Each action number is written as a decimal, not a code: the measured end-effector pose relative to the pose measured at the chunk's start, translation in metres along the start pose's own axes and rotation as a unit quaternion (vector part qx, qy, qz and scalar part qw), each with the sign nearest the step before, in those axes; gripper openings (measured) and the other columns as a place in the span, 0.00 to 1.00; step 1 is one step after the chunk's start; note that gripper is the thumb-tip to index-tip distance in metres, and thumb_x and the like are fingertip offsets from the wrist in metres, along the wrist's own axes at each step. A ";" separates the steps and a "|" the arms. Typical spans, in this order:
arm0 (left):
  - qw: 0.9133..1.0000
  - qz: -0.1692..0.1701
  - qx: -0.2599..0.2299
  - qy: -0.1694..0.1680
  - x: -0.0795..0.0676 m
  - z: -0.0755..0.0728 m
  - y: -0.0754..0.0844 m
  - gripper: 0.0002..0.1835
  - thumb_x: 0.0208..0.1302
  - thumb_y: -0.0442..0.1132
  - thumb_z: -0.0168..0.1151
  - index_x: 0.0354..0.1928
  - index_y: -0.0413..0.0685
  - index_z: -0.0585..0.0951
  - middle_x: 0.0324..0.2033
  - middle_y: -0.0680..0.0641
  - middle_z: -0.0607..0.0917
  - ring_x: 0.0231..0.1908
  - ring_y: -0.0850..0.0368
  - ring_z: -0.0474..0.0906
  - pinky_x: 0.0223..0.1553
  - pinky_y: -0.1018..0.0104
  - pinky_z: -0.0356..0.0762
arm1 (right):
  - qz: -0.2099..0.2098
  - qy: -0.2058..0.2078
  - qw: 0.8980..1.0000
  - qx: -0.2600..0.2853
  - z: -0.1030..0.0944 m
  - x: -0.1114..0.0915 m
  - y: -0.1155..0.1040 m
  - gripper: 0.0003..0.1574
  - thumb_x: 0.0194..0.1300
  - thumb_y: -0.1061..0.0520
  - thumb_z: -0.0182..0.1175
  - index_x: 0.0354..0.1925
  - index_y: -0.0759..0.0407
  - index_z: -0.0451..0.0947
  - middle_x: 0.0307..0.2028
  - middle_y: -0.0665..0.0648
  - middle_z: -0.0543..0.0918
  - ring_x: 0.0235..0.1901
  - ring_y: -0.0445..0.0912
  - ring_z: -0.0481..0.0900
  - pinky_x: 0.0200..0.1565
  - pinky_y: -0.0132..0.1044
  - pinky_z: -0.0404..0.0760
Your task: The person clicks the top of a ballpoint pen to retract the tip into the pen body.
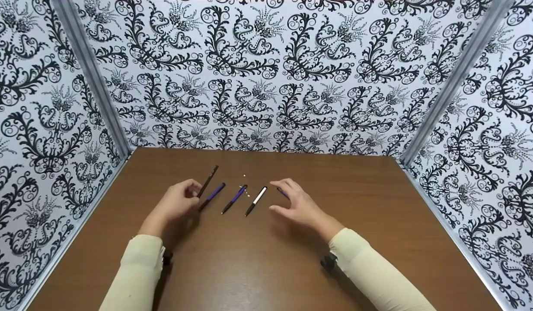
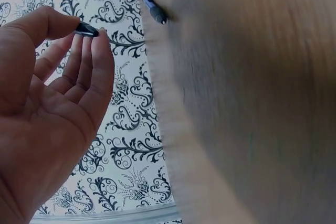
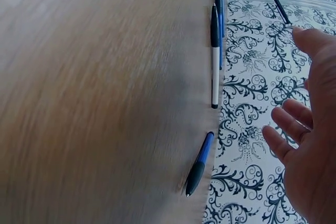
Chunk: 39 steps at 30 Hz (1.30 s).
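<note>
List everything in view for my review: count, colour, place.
Slim pencil-like stick: 1, dark, at left
Slim white-barrelled pen: 1, white-and-black, mid-table
Slim blue-barrelled pens: 3, blue-and-black, two left of white-barrelled pen, one right
Tiny scraps: several, white, near pens
Wood-look table: 1, brown, beneath pens
Scroll-patterned walls: 3, white-and-black, around table
Metal-look strips: 2, grey, wall corners
Long sleeves: 2, cream, forearms
Wrist devices: 2, black, by cuffs
Left hand: 1, bare, pinching stick
Right hand: 1, bare, at right
</note>
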<state>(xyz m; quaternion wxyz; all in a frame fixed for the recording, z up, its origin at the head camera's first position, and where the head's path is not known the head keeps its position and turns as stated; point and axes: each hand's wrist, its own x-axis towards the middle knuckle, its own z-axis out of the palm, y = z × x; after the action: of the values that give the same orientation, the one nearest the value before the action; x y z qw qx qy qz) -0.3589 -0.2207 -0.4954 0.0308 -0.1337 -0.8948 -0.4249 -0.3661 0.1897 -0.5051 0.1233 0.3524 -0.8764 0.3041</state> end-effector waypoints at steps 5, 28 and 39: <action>1.000 -0.010 0.007 0.000 -0.001 -0.003 -0.007 0.17 0.68 0.29 0.64 0.57 0.40 0.84 0.47 0.41 0.86 0.50 0.46 0.81 0.54 0.48 0.78 | -0.003 -0.007 1.000 -0.027 0.003 0.003 0.001 0.46 0.71 0.45 0.77 0.79 0.53 0.72 0.67 0.59 0.78 0.68 0.54 0.76 0.70 0.54 0.77; 0.999 -0.026 0.028 0.000 -0.008 -0.020 -0.026 0.14 0.74 0.30 0.64 0.59 0.37 0.83 0.50 0.37 0.86 0.53 0.40 0.81 0.60 0.42 0.77 | -0.006 -0.024 0.999 -0.042 0.023 0.028 -0.002 0.47 0.70 0.45 0.78 0.80 0.52 0.72 0.68 0.58 0.78 0.70 0.55 0.75 0.73 0.52 0.74; 0.999 -0.028 0.037 0.002 -0.009 -0.028 -0.031 0.14 0.76 0.30 0.63 0.60 0.38 0.83 0.52 0.37 0.86 0.54 0.39 0.81 0.61 0.41 0.77 | -0.002 -0.026 0.999 -0.029 0.028 0.032 -0.005 0.46 0.70 0.44 0.77 0.79 0.52 0.72 0.67 0.58 0.78 0.69 0.55 0.75 0.73 0.53 0.74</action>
<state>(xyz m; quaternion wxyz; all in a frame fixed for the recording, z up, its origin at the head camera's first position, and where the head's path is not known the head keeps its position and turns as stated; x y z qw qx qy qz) -0.3601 -0.2624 -0.5023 0.0254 -0.1065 -0.9132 -0.3926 -0.3853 0.1523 -0.5108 0.1115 0.3578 -0.8872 0.2693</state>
